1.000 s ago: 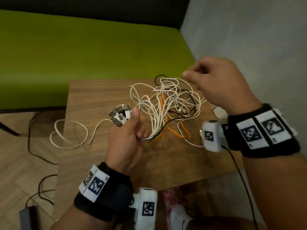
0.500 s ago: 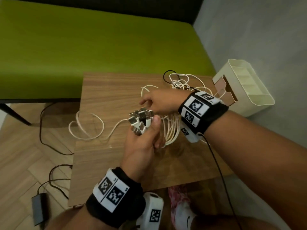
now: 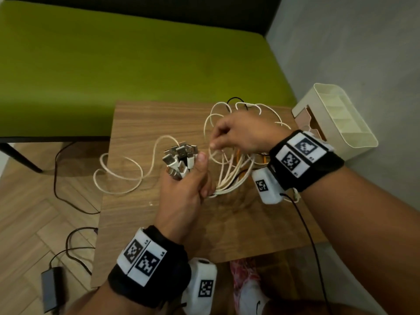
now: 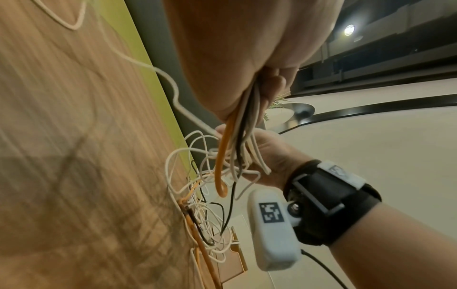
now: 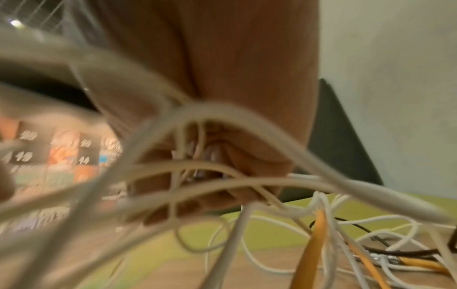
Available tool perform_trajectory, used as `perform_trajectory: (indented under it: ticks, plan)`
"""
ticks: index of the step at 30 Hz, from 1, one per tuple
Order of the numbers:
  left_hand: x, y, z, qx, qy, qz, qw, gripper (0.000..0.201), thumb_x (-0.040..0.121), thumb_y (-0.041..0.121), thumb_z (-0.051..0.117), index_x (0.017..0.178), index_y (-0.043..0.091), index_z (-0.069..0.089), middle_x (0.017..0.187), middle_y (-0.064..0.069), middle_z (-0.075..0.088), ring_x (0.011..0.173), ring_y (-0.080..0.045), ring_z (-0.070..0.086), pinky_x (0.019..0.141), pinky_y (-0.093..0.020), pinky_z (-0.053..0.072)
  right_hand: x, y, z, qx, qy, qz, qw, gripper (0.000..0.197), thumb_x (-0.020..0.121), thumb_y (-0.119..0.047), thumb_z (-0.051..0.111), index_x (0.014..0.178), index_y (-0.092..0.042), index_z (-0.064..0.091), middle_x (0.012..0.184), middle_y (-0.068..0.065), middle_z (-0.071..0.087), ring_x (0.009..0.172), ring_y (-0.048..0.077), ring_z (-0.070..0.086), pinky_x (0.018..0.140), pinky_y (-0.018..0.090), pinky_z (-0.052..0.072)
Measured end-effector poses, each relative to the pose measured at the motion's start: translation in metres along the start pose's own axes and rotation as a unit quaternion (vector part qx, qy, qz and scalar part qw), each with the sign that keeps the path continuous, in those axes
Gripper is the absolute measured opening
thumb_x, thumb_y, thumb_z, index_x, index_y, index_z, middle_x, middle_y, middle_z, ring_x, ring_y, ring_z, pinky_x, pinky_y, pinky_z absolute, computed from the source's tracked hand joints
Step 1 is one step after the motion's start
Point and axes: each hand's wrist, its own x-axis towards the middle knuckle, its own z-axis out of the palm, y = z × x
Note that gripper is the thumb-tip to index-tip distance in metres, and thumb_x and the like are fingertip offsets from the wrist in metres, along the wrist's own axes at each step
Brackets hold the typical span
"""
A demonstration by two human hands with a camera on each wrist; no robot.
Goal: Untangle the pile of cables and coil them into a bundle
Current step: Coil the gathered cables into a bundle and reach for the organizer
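Observation:
My left hand grips a bunch of cables above the wooden table, their USB plugs sticking up past the thumb. White, orange and black cords trail from the bottom of that fist into a loose tangle. My right hand hovers over the tangle just right of the plugs, fingers curled among the white loops; what they pinch is blurred. One long white cable loops off over the table's left edge.
A cream plastic organizer stands off the table's right rear corner. A green bench lies behind the table. Black cords and a power adapter lie on the wooden floor at left. A shoe shows below the table's near edge.
My right hand came down from above the far side of the pile and reached left to the loops beside the plugs. My left hand kept its grip on the bunch.

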Motion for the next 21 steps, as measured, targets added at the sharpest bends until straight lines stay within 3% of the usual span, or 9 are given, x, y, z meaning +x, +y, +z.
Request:
perform_trajectory:
  ticks: [3,6,7,10,12,13,15,17,21]
  plan:
    - [0.003,0.001,-0.001,0.001,0.007,-0.001,1.0,0.037,0.098,0.022,0.048,0.061,0.026,0.049,0.047,0.007,0.034,0.041,-0.013,0.03,0.053,-0.031,0.028,-0.017,0.002,-0.009,0.167,0.13,-0.013,0.977,0.006,0.085,-0.026,0.074,0.086,-0.025,0.069,0.078,-0.012,0.069,0.065,-0.006,0.061,0.063,0.016,0.051]
    - [0.006,0.003,-0.003,-0.024,0.023,-0.008,0.999,0.032,0.096,0.021,0.05,0.065,0.02,0.045,0.047,0.006,0.032,0.041,-0.012,0.029,0.051,-0.029,0.029,-0.038,0.007,-0.014,0.182,0.197,0.012,0.963,0.011,0.087,-0.033,0.072,0.089,-0.025,0.065,0.081,-0.009,0.065,0.066,0.0,0.057,0.06,0.021,0.049]
    - [0.007,0.003,-0.003,-0.028,0.028,-0.008,0.999,0.031,0.096,0.021,0.05,0.066,0.018,0.043,0.048,0.006,0.031,0.041,-0.011,0.029,0.05,-0.029,0.029,-0.045,0.01,-0.018,0.158,0.184,0.034,0.969,0.019,0.085,-0.042,0.071,0.091,-0.025,0.066,0.084,-0.009,0.067,0.071,0.002,0.059,0.062,0.023,0.048]
    - [0.008,0.004,-0.003,-0.029,0.032,-0.009,0.999,0.031,0.096,0.022,0.05,0.067,0.016,0.04,0.048,0.006,0.03,0.042,-0.011,0.029,0.05,-0.028,0.03,-0.064,0.019,-0.03,0.035,0.056,0.103,0.992,0.041,0.073,-0.068,0.067,0.085,-0.029,0.074,0.084,-0.007,0.072,0.08,0.009,0.065,0.073,0.03,0.049]
    - [0.007,0.003,0.0,-0.026,0.027,-0.006,0.999,0.033,0.097,0.021,0.049,0.066,0.017,0.04,0.048,0.007,0.031,0.042,-0.011,0.03,0.051,-0.027,0.032,-0.068,0.026,-0.033,0.04,0.027,0.109,0.993,0.036,0.077,-0.061,0.07,0.082,-0.026,0.076,0.07,-0.003,0.069,0.066,0.012,0.06,0.067,0.031,0.046]
    - [0.007,0.003,0.001,-0.023,0.022,-0.003,0.999,0.034,0.098,0.021,0.048,0.064,0.019,0.042,0.047,0.007,0.031,0.041,-0.011,0.03,0.051,-0.027,0.032,-0.067,0.032,-0.034,0.108,0.036,0.1,0.989,0.03,0.081,-0.05,0.071,0.082,-0.02,0.075,0.061,-0.002,0.063,0.056,0.012,0.052,0.06,0.029,0.042]
    - [0.007,0.003,0.004,-0.023,0.013,0.0,1.0,0.037,0.098,0.019,0.047,0.062,0.022,0.044,0.047,0.008,0.032,0.041,-0.011,0.03,0.051,-0.026,0.032,-0.061,0.044,-0.033,0.346,0.075,0.082,0.932,0.018,0.091,-0.029,0.067,0.08,-0.014,0.068,0.054,-0.005,0.05,0.043,0.008,0.039,0.045,0.022,0.034]
    - [0.008,0.003,0.005,-0.032,0.01,-0.007,0.999,0.035,0.098,0.019,0.048,0.063,0.022,0.044,0.047,0.007,0.031,0.04,-0.01,0.028,0.049,-0.025,0.031,-0.054,0.052,-0.036,0.531,0.144,0.084,0.831,0.018,0.098,-0.02,0.056,0.081,-0.015,0.057,0.057,-0.007,0.049,0.041,0.004,0.038,0.039,0.018,0.029]
    - [0.009,0.002,0.006,-0.037,0.008,-0.018,0.999,0.033,0.097,0.019,0.049,0.065,0.02,0.041,0.048,0.006,0.028,0.04,-0.009,0.026,0.047,-0.025,0.028,-0.043,0.069,-0.046,0.72,0.277,0.075,0.631,0.018,0.096,-0.007,0.042,0.081,-0.012,0.051,0.062,-0.002,0.056,0.047,0.006,0.053,0.043,0.017,0.033]
